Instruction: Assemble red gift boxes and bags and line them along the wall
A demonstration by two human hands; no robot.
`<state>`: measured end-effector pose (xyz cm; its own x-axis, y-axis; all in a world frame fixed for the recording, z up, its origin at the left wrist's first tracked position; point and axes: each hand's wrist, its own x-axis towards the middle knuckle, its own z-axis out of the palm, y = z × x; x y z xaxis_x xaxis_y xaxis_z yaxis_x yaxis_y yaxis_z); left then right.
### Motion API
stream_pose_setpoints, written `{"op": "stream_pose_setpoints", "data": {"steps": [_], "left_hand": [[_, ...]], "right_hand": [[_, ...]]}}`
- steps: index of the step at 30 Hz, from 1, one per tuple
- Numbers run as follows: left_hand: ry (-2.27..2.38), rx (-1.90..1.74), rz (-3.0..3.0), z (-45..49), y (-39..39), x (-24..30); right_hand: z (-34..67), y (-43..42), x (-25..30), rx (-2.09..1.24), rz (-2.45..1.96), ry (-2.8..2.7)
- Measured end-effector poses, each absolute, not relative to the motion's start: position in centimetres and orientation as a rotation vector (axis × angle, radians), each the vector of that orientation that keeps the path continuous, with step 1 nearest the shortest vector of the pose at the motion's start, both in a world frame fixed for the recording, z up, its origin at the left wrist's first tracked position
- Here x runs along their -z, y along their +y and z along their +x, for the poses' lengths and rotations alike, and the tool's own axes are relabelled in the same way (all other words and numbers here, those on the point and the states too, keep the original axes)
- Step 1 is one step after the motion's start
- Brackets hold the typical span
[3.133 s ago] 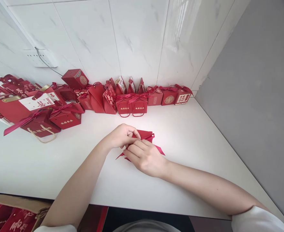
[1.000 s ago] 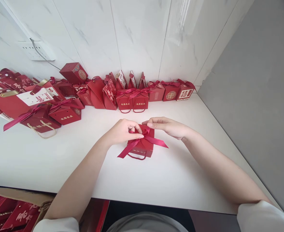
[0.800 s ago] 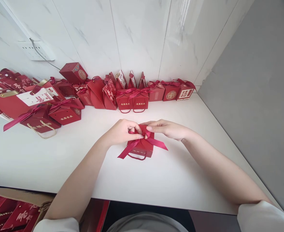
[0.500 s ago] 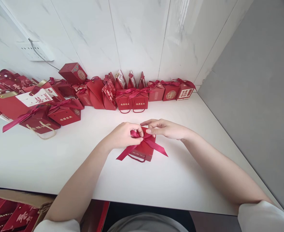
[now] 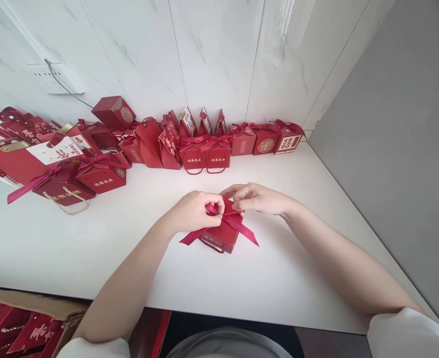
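Note:
A small red gift box with a cord handle stands on the white table in front of me. A dark red satin ribbon is tied across its top, its two tails trailing left and right. My left hand pinches the left loop of the bow. My right hand pinches the right loop. Both hands are closed on the ribbon, just above the box.
Many finished red gift boxes and bags line the tiled wall, with a bigger heap at the left. A wall socket with a cable is above them. A cardboard carton of red bags sits below the table edge. A grey wall bounds the right.
Three seconds ago both hands pressed down on the flat box top. Since then the bow has formed, and the hands have drawn its loops apart while the box turned slightly.

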<state>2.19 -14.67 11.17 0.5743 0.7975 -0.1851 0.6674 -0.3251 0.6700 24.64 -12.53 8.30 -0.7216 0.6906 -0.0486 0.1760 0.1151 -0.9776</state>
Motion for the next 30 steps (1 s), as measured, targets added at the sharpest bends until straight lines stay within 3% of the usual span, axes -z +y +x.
{"op": "stream_pose_setpoints", "data": {"steps": [8, 16, 25, 30], "left_hand": [[0.887, -0.423, 1.775, 0.8, -13.6, -11.4], [1.04, -0.454, 1.863, 1.8, -13.9, -10.3], [1.098, -0.259, 1.879, 2.3, -14.6, -10.7], [1.101, -0.21, 1.911, 2.5, -15.3, -11.2]], "right_hand": [[25.8, -12.7, -9.2, -1.659, -0.824, -2.033], [26.3, -13.2, -10.5, -1.564, -0.842, -2.071], [25.2, -13.5, -9.1, -1.145, -0.719, -2.224], [24.7, -13.3, -8.4, -1.115, -0.602, -2.273]]}}
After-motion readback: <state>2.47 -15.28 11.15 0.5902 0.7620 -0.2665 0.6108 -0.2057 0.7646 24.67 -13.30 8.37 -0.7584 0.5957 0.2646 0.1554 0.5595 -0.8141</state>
